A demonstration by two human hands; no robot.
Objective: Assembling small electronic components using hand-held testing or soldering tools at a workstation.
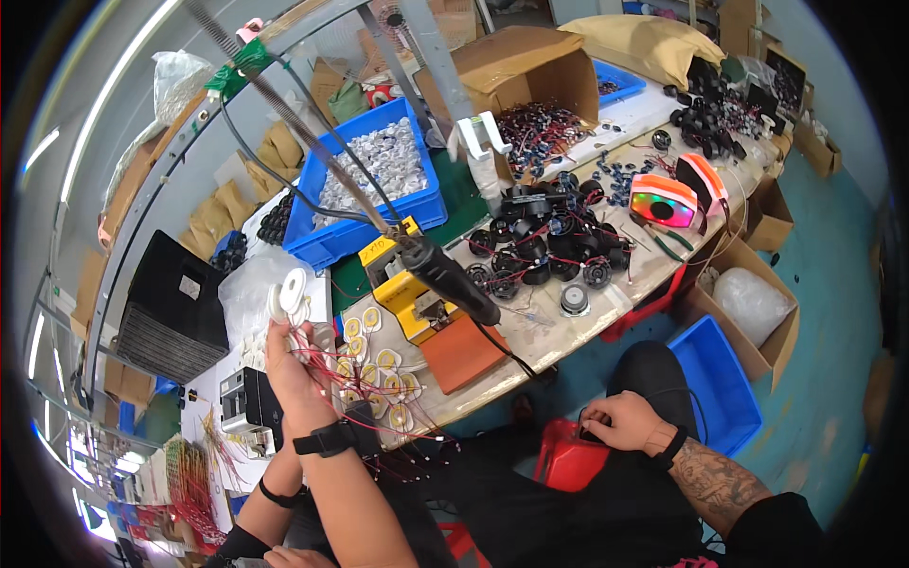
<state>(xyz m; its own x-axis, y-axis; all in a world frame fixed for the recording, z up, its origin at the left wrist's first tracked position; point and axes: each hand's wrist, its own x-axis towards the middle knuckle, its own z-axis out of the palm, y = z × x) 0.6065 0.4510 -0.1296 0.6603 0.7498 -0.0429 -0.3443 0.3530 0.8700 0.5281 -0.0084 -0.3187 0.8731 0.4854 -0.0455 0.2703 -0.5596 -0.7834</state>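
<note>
My left hand (298, 377), with a black watch on the wrist, is raised at the table's left side. Its fingers are closed around a few white round discs (294, 286) trailing thin red wires. Beside it lie several white-and-yellow round pieces (386, 381) with red leads. My right hand (622, 419) rests low by my dark-clothed leg, above a red stool (571, 464). Its fingers are curled around a small dark patch; what it holds, if anything, is hidden. A yellow fixture (402, 301) stands nearby, with a black-handled tool (450, 279) hanging in front.
Black round speakers (544, 232) with red wires crowd the table's middle. Behind are a blue bin (431, 180) of white parts and an open carton (511, 71). Green-handled pliers (663, 241) lie near a lit, orange-edged speaker (663, 199). Another person's forearm (268, 511) shows lower left.
</note>
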